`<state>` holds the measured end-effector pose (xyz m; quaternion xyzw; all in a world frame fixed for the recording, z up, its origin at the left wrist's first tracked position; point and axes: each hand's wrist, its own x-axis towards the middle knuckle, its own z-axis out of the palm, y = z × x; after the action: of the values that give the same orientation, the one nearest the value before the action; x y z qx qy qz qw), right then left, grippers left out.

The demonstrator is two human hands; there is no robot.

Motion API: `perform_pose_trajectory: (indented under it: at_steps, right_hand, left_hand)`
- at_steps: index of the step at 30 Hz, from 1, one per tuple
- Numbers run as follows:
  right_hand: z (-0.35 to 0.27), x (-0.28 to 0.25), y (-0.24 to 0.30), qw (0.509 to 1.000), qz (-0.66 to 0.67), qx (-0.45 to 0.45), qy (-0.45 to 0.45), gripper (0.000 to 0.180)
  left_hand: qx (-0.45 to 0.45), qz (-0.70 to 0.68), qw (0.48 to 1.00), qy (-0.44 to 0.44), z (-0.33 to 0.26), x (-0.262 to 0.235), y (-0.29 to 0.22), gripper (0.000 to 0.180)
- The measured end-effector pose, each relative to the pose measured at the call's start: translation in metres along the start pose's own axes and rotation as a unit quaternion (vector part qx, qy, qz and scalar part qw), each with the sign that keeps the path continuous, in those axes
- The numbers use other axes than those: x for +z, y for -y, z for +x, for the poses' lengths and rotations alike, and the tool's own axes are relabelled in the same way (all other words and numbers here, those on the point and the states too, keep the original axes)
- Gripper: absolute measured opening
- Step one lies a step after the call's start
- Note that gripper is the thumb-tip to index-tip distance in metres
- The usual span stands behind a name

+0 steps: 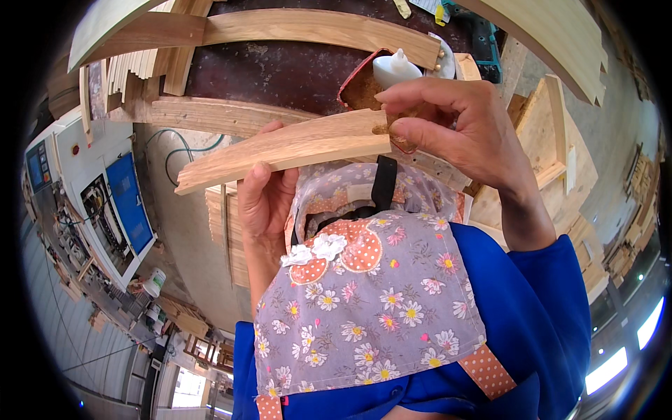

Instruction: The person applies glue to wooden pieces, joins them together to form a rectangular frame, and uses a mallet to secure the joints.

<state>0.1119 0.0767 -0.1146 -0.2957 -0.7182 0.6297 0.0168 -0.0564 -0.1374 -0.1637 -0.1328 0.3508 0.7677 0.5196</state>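
My left hand (262,203) grips a curved, light wooden piece (280,150) from below, holding it up in front of my flowered apron (371,308). My right hand (455,126) pinches the piece's right end between thumb and forefinger, where a bit of brown sawdust-like stuff (381,128) shows at a small notch. Just behind that end stand a white squeeze bottle (395,68) and a red-rimmed container of brown sawdust (358,89).
Several more curved wooden pieces (308,28) lie on the dark workbench (280,70) behind. A white machine with a blue panel (129,203) stands at the left. Stacked wooden parts (560,147) sit at the right, thin slats (133,66) at the upper left.
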Motion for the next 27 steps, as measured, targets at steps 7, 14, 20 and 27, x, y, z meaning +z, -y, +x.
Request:
perform_pose_trajectory:
  at_steps: [7, 14, 20, 27]
  right_hand:
    - [0.0, 0.002, 0.006, 1.0, -0.012, 0.0, 0.017, 0.024]
    - [-0.004, -0.005, -0.005, 0.995, -0.021, -0.016, -0.1, 0.029]
    - [0.014, -0.001, -0.032, 0.907, -0.322, -0.161, -0.218, 0.03]
    - [0.02, 0.017, -0.031, 0.879, -0.357, -0.203, -0.242, 0.025]
  left_hand:
    - [-0.001, 0.002, 1.0, 0.01, -0.001, -0.002, 0.0, 0.061]
    - [-0.006, 0.0, 1.0, 0.017, -0.004, -0.005, -0.001, 0.061]
    - [0.001, -0.006, 1.0, 0.022, -0.005, -0.009, -0.002, 0.06]
    - [0.008, -0.005, 1.0, 0.027, -0.012, -0.015, -0.007, 0.061]
